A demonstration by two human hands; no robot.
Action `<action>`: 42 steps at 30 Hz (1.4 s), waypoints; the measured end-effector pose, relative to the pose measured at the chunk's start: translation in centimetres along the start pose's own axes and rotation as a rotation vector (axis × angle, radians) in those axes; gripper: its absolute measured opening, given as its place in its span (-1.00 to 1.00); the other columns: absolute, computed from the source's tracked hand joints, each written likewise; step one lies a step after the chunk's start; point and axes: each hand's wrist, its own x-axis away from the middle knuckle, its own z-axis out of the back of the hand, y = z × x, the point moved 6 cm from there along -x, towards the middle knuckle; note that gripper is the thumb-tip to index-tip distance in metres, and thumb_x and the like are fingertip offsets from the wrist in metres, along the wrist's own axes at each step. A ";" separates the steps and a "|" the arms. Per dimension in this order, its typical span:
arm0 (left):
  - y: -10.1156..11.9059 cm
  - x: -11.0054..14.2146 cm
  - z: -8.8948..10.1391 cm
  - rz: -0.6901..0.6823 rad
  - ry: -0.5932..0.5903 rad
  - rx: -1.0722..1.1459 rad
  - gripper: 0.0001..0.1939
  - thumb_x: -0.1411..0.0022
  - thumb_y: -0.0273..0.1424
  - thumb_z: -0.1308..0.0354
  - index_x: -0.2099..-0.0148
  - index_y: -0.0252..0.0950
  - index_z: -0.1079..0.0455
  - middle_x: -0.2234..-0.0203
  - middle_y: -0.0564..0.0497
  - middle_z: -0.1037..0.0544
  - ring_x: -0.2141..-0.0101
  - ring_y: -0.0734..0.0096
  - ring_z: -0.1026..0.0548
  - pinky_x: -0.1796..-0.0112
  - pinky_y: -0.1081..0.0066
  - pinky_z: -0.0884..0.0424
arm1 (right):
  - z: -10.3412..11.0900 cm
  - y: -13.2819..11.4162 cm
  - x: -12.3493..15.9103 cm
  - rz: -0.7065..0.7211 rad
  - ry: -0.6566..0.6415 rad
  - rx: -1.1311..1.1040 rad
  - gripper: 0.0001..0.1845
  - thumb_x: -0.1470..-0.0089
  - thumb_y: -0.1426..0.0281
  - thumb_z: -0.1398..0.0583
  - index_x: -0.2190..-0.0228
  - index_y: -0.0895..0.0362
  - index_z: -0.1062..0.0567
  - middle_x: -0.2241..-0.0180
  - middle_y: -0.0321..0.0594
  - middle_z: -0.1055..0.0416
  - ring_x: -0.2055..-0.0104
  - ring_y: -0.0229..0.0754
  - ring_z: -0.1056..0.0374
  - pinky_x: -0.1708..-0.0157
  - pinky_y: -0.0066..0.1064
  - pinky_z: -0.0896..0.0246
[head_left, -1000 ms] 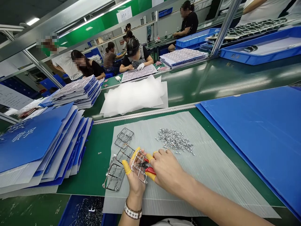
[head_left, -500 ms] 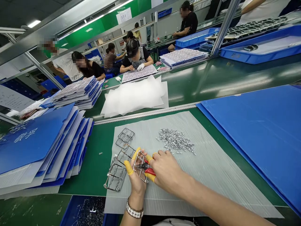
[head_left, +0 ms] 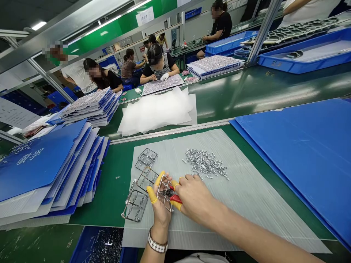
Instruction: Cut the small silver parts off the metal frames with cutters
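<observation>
a long factory room stretches away beyond a green worktop (head_left: 101,197), with seated co-workers (head_left: 159,65) at a further bench. a wide blue corrugated board (head_left: 296,160) lies on the right, and a stack of blue folders (head_left: 41,164) lies on the left. between them is a grey ribbed plastic sheet (head_left: 246,208), and the work sits on its near part.

the left hand (head_left: 161,212) is closed around a silver metal frame (head_left: 164,193), its fingers (head_left: 151,194) curled up against the frame's edges. the right hand (head_left: 196,199) grips red-handled cutters (head_left: 175,198), their dark tips inside the frame's openings. yellow finger cots (head_left: 176,205) cover some fingertips on both hands, and a beaded wristband (head_left: 157,245) circles the left wrist.

more metal frames (head_left: 135,204) lie on the sheet, just left of the left hand. a loose pile of small silver parts (head_left: 205,163) sits just beyond the right hand's fingers. a blue bin of metal pieces (head_left: 95,244) sits at the near edge, left of the sheet. a strip of green worktop shows between the sheet and the blue board.
</observation>
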 end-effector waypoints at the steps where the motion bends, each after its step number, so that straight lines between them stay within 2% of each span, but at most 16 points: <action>1: 0.0 0.0 0.0 -0.002 -0.003 -0.010 -0.32 -0.11 0.14 0.11 0.07 -0.28 -0.48 0.13 -0.20 -0.53 0.09 0.12 -0.46 0.01 0.19 -0.29 | 0.0 0.0 0.0 -0.001 -0.005 0.002 -0.68 -0.03 0.19 -0.16 0.31 0.19 -0.49 0.38 -0.04 -0.45 0.26 0.06 -0.36 0.29 -0.19 -0.15; 8: 0.1 0.2 -0.2 -0.013 -0.040 -0.031 -0.34 -0.13 0.12 0.10 0.06 -0.28 -0.47 0.12 -0.19 -0.53 0.07 0.12 -0.44 -0.01 0.18 -0.26 | 0.3 0.6 0.1 0.019 -0.044 -0.016 -0.68 -0.04 0.17 -0.15 0.33 0.17 -0.50 0.43 -0.08 -0.47 0.36 0.00 -0.41 0.38 -0.27 -0.16; 14: -0.1 0.3 -0.4 0.035 -0.046 -0.019 -0.33 -0.12 0.13 0.11 0.06 -0.29 -0.47 0.16 -0.19 -0.54 0.08 0.11 -0.44 0.03 0.18 -0.30 | -0.3 0.7 0.1 0.018 -0.043 -0.040 -0.66 -0.05 0.15 -0.14 0.37 0.17 -0.50 0.46 -0.10 -0.47 0.43 -0.04 -0.41 0.46 -0.32 -0.14; 19: 0.0 0.2 -0.2 0.018 -0.010 -0.028 -0.35 -0.12 0.12 0.09 0.07 -0.28 -0.48 0.17 -0.17 -0.55 0.10 0.15 -0.46 0.02 0.22 -0.29 | 0.0 0.0 0.5 0.027 0.046 0.053 -0.74 -0.05 0.26 -0.16 0.33 0.19 -0.51 0.44 -0.05 -0.45 0.34 0.02 -0.38 0.36 -0.25 -0.14; 23: 0.3 0.3 -0.5 0.001 -0.006 -0.025 -0.35 -0.12 0.12 0.08 0.08 -0.29 -0.49 0.17 -0.17 -0.55 0.11 0.14 -0.46 0.03 0.20 -0.29 | -0.2 -0.3 0.7 0.042 0.066 0.074 -0.81 -0.05 0.32 -0.16 0.37 0.17 -0.51 0.45 -0.05 -0.44 0.36 -0.01 -0.35 0.37 -0.24 -0.11; 29: 0.4 0.4 -1.0 0.021 -0.011 -0.020 -0.34 -0.14 0.11 0.11 0.07 -0.31 -0.48 0.15 -0.20 -0.54 0.11 0.14 -0.47 0.05 0.22 -0.32 | 0.2 0.8 0.9 0.006 0.069 0.039 -0.73 -0.04 0.23 -0.17 0.30 0.16 -0.49 0.41 -0.07 -0.44 0.31 0.02 -0.33 0.34 -0.23 -0.09; 34: 0.8 -0.2 -1.3 0.062 -0.003 0.083 -0.32 -0.13 0.12 0.10 0.11 -0.38 -0.49 0.14 -0.25 -0.52 0.13 0.11 -0.49 0.04 0.20 -0.33 | 0.3 2.6 1.8 -0.081 0.013 0.026 -0.78 -0.03 0.25 -0.16 0.38 0.14 -0.47 0.38 -0.07 -0.44 0.26 0.05 -0.32 0.32 -0.24 -0.05; 38: 0.7 -0.7 -1.5 0.115 0.015 0.173 -0.34 -0.13 0.09 0.08 0.13 -0.39 -0.49 0.13 -0.25 -0.51 0.13 0.11 -0.49 0.03 0.16 -0.34 | -0.3 2.4 2.2 -0.072 -0.017 0.010 -0.78 -0.03 0.24 -0.17 0.37 0.15 -0.47 0.39 -0.06 -0.45 0.26 0.02 -0.33 0.31 -0.24 -0.04; 42: 0.6 -0.9 -1.6 0.110 0.027 0.181 -0.33 -0.12 0.10 0.07 0.13 -0.40 -0.49 0.12 -0.26 -0.51 0.12 0.09 -0.48 0.05 0.16 -0.36 | -0.8 1.7 1.8 -0.054 -0.005 0.020 -0.74 -0.01 0.21 -0.19 0.36 0.16 -0.48 0.38 -0.07 -0.45 0.24 0.03 -0.32 0.29 -0.23 -0.05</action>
